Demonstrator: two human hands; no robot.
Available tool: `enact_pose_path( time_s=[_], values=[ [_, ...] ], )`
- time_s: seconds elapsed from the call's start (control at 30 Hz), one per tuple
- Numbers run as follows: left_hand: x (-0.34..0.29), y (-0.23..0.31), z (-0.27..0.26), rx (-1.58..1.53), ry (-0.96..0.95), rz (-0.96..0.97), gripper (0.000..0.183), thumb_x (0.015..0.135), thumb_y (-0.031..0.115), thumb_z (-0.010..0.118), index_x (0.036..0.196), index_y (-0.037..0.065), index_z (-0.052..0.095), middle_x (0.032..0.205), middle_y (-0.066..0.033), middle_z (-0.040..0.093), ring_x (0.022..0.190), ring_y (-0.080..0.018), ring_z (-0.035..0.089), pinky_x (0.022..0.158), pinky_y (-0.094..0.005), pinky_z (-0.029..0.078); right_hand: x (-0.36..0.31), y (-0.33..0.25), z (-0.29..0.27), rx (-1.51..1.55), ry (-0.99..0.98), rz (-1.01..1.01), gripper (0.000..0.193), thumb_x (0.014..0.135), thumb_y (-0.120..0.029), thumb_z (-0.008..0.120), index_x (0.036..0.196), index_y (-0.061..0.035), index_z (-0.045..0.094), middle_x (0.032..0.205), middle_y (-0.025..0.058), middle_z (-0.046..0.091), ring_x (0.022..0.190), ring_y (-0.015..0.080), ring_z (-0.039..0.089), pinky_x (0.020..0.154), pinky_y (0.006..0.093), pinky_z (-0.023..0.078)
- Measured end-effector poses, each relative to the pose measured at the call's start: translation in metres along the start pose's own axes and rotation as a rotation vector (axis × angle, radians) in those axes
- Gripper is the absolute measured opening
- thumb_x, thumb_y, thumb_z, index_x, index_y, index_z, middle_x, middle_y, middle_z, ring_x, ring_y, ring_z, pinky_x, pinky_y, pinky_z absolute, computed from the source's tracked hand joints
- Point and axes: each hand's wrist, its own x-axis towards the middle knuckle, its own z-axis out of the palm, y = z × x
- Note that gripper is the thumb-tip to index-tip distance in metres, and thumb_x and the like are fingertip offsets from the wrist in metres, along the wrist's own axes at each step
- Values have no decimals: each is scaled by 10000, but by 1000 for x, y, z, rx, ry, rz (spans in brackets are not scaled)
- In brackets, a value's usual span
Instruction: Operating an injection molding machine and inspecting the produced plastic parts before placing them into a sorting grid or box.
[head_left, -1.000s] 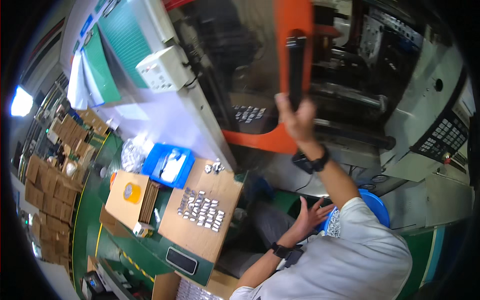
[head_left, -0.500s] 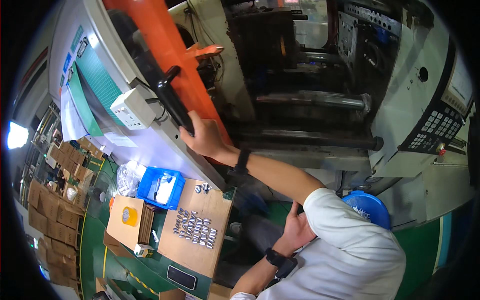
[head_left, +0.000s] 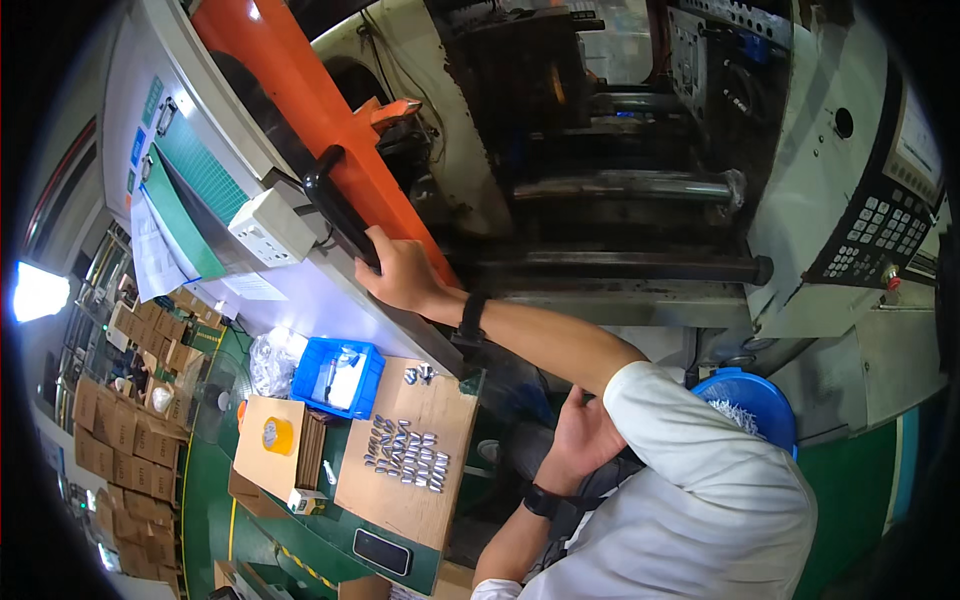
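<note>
My right hand [head_left: 403,276] is closed around the black handle [head_left: 334,196] of an orange sliding door [head_left: 292,82] on a large machine. That arm stretches leftward across the machine's front, a black band on its wrist. My left hand [head_left: 581,438] is held near my body, palm showing and thumb spread, with nothing visible in it. Its fingertips are partly hidden behind my right sleeve. Past the door lies the machine's dark interior, where shiny metal bars [head_left: 625,187] run across.
A wooden board [head_left: 365,495] carries rows of small shiny metal parts [head_left: 408,455]. Around it are a blue bin [head_left: 368,385], a yellow tape roll [head_left: 277,436] on cardboard, and a phone [head_left: 382,551]. A blue bucket [head_left: 783,415] and a control panel [head_left: 875,240] are at the right.
The orange door has slid a little left, with my right hand still on its handle. My left hand stays near my body. The whole view has shifted slightly.
</note>
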Motion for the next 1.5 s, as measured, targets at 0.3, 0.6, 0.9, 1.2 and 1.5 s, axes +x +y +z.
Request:
enact_pose_path(
  time_s=[0.3, 0.6, 0.9, 1.2, 1.5],
  values=[
    [11, -12, 3, 103, 211, -32, 803, 981, 658, 329, 1447, 10, 425, 1483, -170, 473, 1360, -329, 467, 1158, -466, 347, -2, -1, -14, 29, 9, -5, 282, 822, -136, 694, 1018, 20, 565, 625, 176, 629, 566, 341, 657, 514, 402, 501],
    [13, -15, -8, 105, 241, -49, 798, 970, 663, 390, 1430, 13, 445, 1466, -160, 493, 1335, -319, 494, 1139, -456, 378, -4, -1, -21, 20, -6, -29, 282, 835, -132, 691, 1030, 22, 559, 608, 160, 610, 542, 333, 640, 497, 402, 482],
    [7, -27, -25, 215, 292, -43, 959, 878, 798, 332, 1443, 28, 416, 1440, -146, 514, 1309, -291, 519, 1098, -444, 438, -9, -2, -26, 17, 0, 19, 277, 845, -128, 678, 1047, 11, 550, 670, 158, 651, 577, 323, 660, 517, 391, 506],
    [-2, -17, -36, 216, 222, -53, 902, 916, 757, 332, 1445, 31, 424, 1440, -158, 514, 1289, -299, 536, 1093, -437, 444, -12, -3, -30, 45, 24, 18, 290, 849, -140, 674, 1076, -2, 558, 673, 152, 647, 579, 326, 658, 529, 394, 512],
    [-8, 0, -55, -26, 169, -64, 319, 997, 410, 580, 946, 97, 617, 915, -6, 573, 783, -137, 525, 735, -288, 471, -5, -11, -70, 80, -160, 56, 363, 884, -208, 679, 1157, 12, 587, 872, 186, 685, 754, 303, 698, 658, 368, 546]
  ],
)
